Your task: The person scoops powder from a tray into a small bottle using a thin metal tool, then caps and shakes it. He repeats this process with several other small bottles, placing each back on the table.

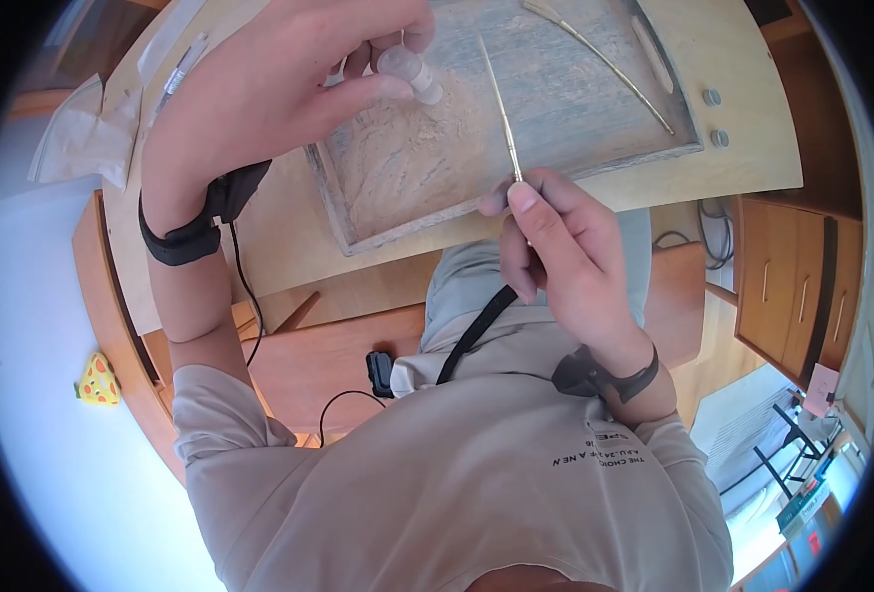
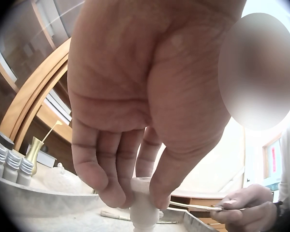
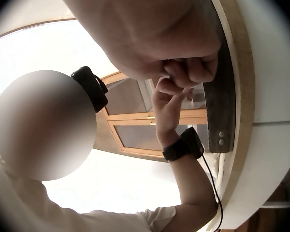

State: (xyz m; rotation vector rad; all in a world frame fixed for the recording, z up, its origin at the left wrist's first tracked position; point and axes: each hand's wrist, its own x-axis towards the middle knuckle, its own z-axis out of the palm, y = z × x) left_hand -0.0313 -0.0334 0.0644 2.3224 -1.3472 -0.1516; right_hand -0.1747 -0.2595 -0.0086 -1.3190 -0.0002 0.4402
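A small, clear, whitish bottle (image 1: 412, 75) is at the upper middle of the frame, over the sandy left part of a tray (image 1: 407, 232). The left hand (image 1: 304, 79) pinches it with the thumb and fingertips. I can't tell if its lid is on, or if its bottom touches the sand (image 1: 383, 163).

The right hand (image 1: 575, 252) is in the middle of the frame, just past the tray's near edge. It holds a thin gold brush (image 1: 505, 123) between thumb and finger, with the tip pointing up over the tray. Another brush (image 1: 610, 64) lies in the tray at the upper right, near a pale stick (image 1: 651, 49). The tray sits on a pale wood table (image 1: 758, 163), and a white bag (image 1: 87, 128) is at the upper left.

Only fingertips seem to hold the bottle, so it could slip if the pinch gets loose. Then it might fall over and make a dent in the sand. The left arm reaches high, so a tired wobble could bump the bottle. If the right hand swings left, the long brush could poke the bottle or scratch the sand.
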